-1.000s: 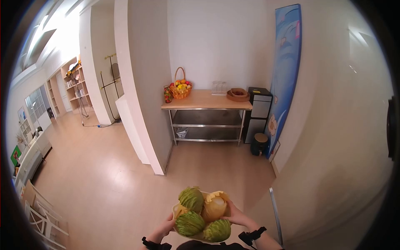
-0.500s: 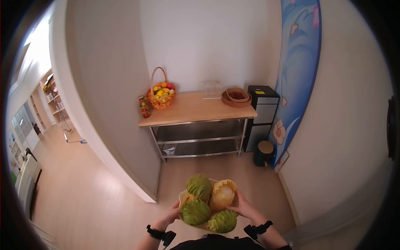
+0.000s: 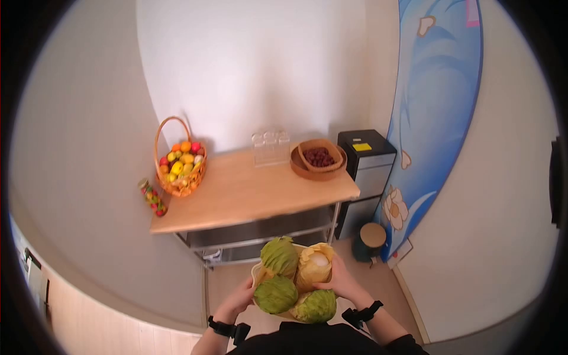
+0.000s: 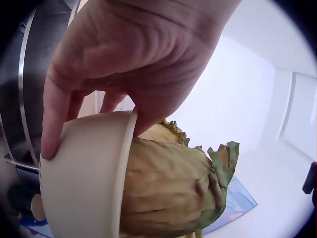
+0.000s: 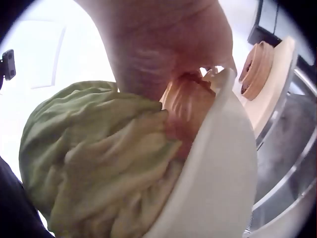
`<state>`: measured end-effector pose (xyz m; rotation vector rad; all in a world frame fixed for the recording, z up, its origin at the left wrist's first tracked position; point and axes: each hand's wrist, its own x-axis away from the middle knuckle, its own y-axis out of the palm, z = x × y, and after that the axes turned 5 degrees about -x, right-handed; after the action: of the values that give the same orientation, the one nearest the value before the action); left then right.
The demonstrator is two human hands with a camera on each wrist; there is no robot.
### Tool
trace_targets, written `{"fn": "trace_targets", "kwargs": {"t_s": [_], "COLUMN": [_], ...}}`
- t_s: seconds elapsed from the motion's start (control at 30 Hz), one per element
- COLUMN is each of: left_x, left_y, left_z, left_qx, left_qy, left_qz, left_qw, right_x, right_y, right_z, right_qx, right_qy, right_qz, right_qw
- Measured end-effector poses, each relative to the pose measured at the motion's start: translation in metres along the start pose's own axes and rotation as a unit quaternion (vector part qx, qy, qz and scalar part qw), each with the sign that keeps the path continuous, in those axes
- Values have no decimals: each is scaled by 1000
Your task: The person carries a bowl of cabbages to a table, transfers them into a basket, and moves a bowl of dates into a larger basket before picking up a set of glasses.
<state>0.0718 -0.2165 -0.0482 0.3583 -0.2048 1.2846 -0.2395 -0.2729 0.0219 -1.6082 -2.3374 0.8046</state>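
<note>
Both hands hold a cream-coloured bowl (image 4: 89,173) at waist height, in front of the body. It is filled with green cabbage heads (image 3: 276,294) and a yellowish napa cabbage (image 3: 313,267). My left hand (image 3: 239,296) grips the left rim; in the left wrist view its thumb goes inside the rim and the fingers lie along the outer wall. On the opposite side, my right hand (image 3: 343,279) grips the rim beside the yellow head, its thumb over the inside. In the right wrist view a green head (image 5: 94,158) bulges above the rim, next to that thumb.
Ahead stands a wood-topped metal table (image 3: 242,189). On it are a fruit basket (image 3: 183,168), a jar (image 3: 152,198), clear glasses (image 3: 271,148) and a brown tray (image 3: 305,171) with a smaller bowl of dark red fruit. A black-grey cabinet (image 3: 370,160) and a lidded bin (image 3: 370,242) stand right.
The table has come much closer and sits larger in the head view, as the person has walked forward. The bowl of cabbages stays in both hands.
</note>
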Motion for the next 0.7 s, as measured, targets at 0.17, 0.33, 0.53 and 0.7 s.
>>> {"fn": "trace_targets", "kwargs": {"t_s": [0.17, 0.33, 0.53, 0.7], "left_x": [-78, -153, -268, -364], "left_y": [-50, -96, -165, -232], "left_z": [50, 76, 114, 97], "left_qx": [66, 177, 177, 163], "left_qy": [12, 28, -20, -40], "left_qz": [49, 80, 61, 34], "left_qw": [997, 981, 982, 985], "right_x": [-138, -238, -363, -434], "right_y": [-2, 6, 3, 3], "right_z": [18, 43, 83, 99], "right_qx": [-7, 83, 38, 11], "right_qy": [-98, -118, -68, -45], "right_qz": [-14, -38, -24, -1], "right_qw": [995, 989, 997, 999]}}
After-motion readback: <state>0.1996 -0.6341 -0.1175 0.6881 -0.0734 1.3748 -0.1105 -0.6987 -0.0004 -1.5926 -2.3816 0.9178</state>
